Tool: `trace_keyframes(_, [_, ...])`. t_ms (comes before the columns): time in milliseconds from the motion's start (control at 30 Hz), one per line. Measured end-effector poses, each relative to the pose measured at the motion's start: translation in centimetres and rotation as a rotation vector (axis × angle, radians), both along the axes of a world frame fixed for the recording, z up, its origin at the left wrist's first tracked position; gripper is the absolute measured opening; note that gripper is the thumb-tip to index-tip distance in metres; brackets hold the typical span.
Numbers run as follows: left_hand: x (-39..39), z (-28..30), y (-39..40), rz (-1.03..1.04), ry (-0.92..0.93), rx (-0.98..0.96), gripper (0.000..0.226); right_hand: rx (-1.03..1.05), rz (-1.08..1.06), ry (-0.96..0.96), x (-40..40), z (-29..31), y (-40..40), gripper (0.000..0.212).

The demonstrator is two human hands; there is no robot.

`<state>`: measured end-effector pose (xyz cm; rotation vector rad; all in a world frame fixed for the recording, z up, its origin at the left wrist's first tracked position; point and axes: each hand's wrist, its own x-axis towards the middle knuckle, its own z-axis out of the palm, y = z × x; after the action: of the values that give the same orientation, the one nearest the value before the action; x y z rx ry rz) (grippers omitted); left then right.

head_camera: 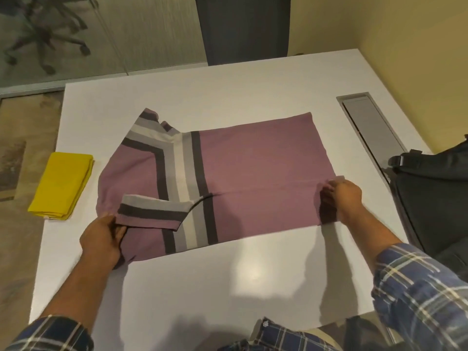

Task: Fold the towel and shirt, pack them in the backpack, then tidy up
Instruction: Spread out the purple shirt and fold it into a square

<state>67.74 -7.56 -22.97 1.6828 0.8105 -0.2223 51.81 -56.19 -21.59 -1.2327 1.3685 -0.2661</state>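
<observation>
A mauve shirt (253,160) with grey, white and dark stripes lies spread on the white table (228,274), its near long side folded over toward the middle. My left hand (103,239) pinches the shirt's near-left corner by the striped sleeve. My right hand (342,196) grips the folded edge at the shirt's right hem. A folded yellow towel (60,183) rests at the table's left edge, apart from the shirt. The black backpack (435,193) sits at the right edge, partly out of frame.
A grey cable hatch (369,122) is set into the table at the back right, next to the backpack. An office chair base (45,41) stands on the floor beyond glass at the far left. A yellow wall runs along the right.
</observation>
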Motion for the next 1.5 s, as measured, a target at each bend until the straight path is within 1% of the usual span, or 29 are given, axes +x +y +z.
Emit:
trace_keyframes(33, [-1.0, -0.3, -0.1, 0.019, -0.035, 0.086, 0.017, -0.155, 0.081, 0.06, -0.5, -0.6, 0.9, 0.019])
trace_keyframes(67, [-2.1, -0.7, 0.0, -0.024, -0.081, 0.248, 0.017, -0.297, 0.177, 0.104, -1.2, -1.4, 1.9, 0.019])
trace_keyframes(100, [-3.2, -1.1, 0.2, -0.124, -0.143, 0.439, 0.018, -0.407, 0.275, 0.147, -2.0, -1.9, 3.3, 0.022])
trace_keyframes(167, [-5.3, -2.3, 0.8, -0.262, -0.23, 0.7, 0.024, -0.566, 0.457, 0.167, -3.6, -3.4, 6.0, 0.029])
trace_keyframes(200, [-6.1, -3.0, 1.1, -0.278, -0.192, 0.794, 0.032, -0.638, 0.561, 0.167, -4.4, -4.4, 7.2, 0.033])
trace_keyframes(267, [-7.4, -3.6, 1.8, -0.288, -0.011, 0.896, 0.049, -0.757, 0.816, 0.28, -5.6, -6.1, 9.1, 0.049])
trace_keyframes(300, [-7.7, -3.9, 2.1, -0.299, 0.051, 0.902, 0.052, -0.794, 0.931, 0.364, -6.1, -6.5, 9.7, 0.059])
trace_keyframes(333, [-7.8, -4.0, 2.3, -0.319, 0.069, 0.905, 0.05, -0.802, 1.016, 0.438, -6.3, -6.7, 10.0, 0.068])
trace_keyframes(400, [-7.8, -4.3, 3.3, -0.379, 0.061, 0.896, 0.035, -0.799, 1.095, 0.535, -6.4, -6.4, 10.2, 0.077])
trace_keyframes(433, [-7.6, -4.3, 3.8, -0.394, 0.034, 0.889, 0.027, -0.813, 1.11, 0.565, -6.3, -6.3, 10.2, 0.076])
trace_keyframes(467, [-7.4, -4.4, 4.4, -0.392, 0.012, 0.885, 0.025, -0.841, 1.119, 0.578, -6.2, -6.1, 10.0, 0.071])
trace_keyframes(533, [-7.0, -4.5, 5.6, -0.388, -0.006, 0.899, 0.024, -0.897, 1.158, 0.624, -5.8, -5.5, 9.6, 0.055])
trace_keyframes(633, [-6.5, -4.2, 7.1, -0.41, -0.054, 0.973, 0.018, -1.002, 1.311, 0.747, -4.5, -4.0, 8.8, 0.044])
trace_keyframes(767, [-4.9, -3.7, 8.5, -0.498, 0.075, 1.03, 0.014, -1.058, 1.365, 0.81, -3.3, -2.1, 8.5, 0.032])
trace_keyframes(833, [-4.4, -4.0, 9.0, -0.553, 0.087, 0.985, 0.015, -1.083, 1.397, 0.857, -3.2, -1.5, 8.8, 0.033])
trace_keyframes(933, [-4.7, -4.1, 9.5, -0.628, 0.068, 0.828, 0.012, -1.062, 1.408, 0.891, -3.9, -0.9, 9.5, 0.032])
trace_keyframes(1033, [-6.1, -4.0, 10.3, -0.705, 0.062, 0.776, 0.007, -1.047, 1.365, 0.843, -6.2, -1.4, 9.6, 0.029])
trace_keyframes(1133, [-8.0, -4.3, 11.6, -0.772, 0.071, 0.82, 0.008, -1.06, 1.313, 0.801, -8.8, -2.3, 9.2, 0.024])
trace_keyframes(1300, [-11.1, -3.5, 12.6, -0.863, 0.012, 0.934, 0.013, -1.106, 1.292, 0.824, -11.7, -2.6, 9.9, 0.022])
trace_keyframes(1367, [-11.9, -3.2, 12.9, -0.877, 0.002, 0.948, 0.014, -1.108, 1.261, 0.819, -12.4, -2.5, 10.4, 0.02])
trace_keyframes(1500, [-12.9, -2.9, 13.4, -0.941, 0.014, 0.943, 0.015, -1.119, 1.27, 0.832, -13.2, -2.3, 10.9, 0.017])
